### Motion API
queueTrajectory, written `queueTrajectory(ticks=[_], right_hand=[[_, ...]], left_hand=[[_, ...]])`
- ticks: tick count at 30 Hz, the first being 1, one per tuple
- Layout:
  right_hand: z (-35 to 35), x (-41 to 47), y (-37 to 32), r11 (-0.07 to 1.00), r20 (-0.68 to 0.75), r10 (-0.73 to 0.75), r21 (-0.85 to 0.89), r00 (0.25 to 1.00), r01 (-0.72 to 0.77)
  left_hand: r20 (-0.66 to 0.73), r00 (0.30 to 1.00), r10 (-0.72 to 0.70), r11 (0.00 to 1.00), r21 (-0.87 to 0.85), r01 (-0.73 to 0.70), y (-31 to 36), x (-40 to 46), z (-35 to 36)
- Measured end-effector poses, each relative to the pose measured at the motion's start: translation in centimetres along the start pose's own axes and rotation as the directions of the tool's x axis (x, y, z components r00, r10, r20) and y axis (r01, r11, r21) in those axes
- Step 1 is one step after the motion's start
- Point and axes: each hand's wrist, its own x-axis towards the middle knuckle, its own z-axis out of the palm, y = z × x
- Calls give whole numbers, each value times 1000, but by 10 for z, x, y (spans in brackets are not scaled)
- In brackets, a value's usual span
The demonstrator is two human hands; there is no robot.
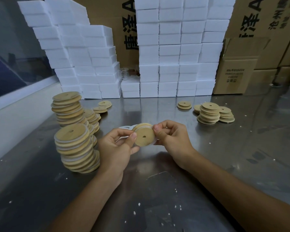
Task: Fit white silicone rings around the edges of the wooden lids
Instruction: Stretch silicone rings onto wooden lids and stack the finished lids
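Note:
Above the middle of the steel table (157,181), both hands hold one round wooden lid (144,135) with a small centre hole, tilted toward me. My left hand (117,148) pinches its left edge with thumb and fingers. My right hand (171,136) pinches its right edge, where a white silicone ring (155,142) shows along the rim. More white rings (125,127) lie on the table just behind the lid, partly hidden by my left hand.
Tall leaning stacks of ringed lids (75,148) stand at the left. Shorter stacks of bare lids (209,114) sit at the right rear. White foam boxes (167,64) and cardboard cartons (238,72) wall off the back. White crumbs dot the table.

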Motion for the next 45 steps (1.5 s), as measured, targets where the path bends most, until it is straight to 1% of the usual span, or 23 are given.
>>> queueTrajectory(ticks=[3,7,9,11,13,14,16,17,18,19,21,23,26,30,33,37,40,45], right_hand=[[-2,0,1,1000,-1,1,-29,1000,-1],[3,-1,2,999,23,-30,11,999,30],[4,-2,3,999,45,-37,0,998,37],[3,-2,3,996,27,-72,-44,997,73],[2,-3,5,972,2,-165,-168,986,163],[1,-3,6,941,15,-227,-254,974,223],[2,-6,8,843,101,-347,-403,933,357],[3,-7,8,803,141,-384,-436,912,406],[5,-8,8,790,157,-398,-441,904,425],[6,-8,8,799,149,-394,-432,907,418],[7,-7,7,851,105,-344,-384,933,357],[7,-6,5,906,70,-272,-317,960,280],[8,-5,2,951,41,-201,-233,979,205],[7,-3,1,975,29,-152,-157,988,154],[4,-3,-1,992,49,-98,-79,994,102],[2,-3,1,995,96,-25,-92,995,34],[1,-2,3,992,83,-9,-121,996,19],[2,-3,-4,991,-6,46,-123,999,-46]], left_hand=[[-5,1000,-27,1000,12,27,-1,0,0],[-17,997,-77,995,-58,76,-5,3,-2],[-3,998,-67,996,-51,67,-7,3,-2],[39,999,0,999,32,-2,-10,3,-3],[91,990,106,983,142,-118,-12,2,-3],[117,980,161,964,195,-181,-13,2,-3],[170,958,229,922,277,-270,-13,1,-4],[180,954,238,912,297,-283,-12,1,-5],[177,956,235,912,299,-280,-11,2,-6],[165,960,228,920,288,-268,-11,2,-7],[123,973,195,947,233,-219,-8,2,-6],[85,987,135,978,151,-147,-6,1,-3],[69,997,32,998,54,-35,-3,-1,-1],[57,996,-70,997,-20,72,-1,-1,0],[52,991,-127,983,-124,132,2,1,-1],[65,980,-189,944,-262,199,5,5,-2],[109,971,-214,940,-247,235,4,3,-1],[88,988,-124,989,-72,130,2,2,-1]])
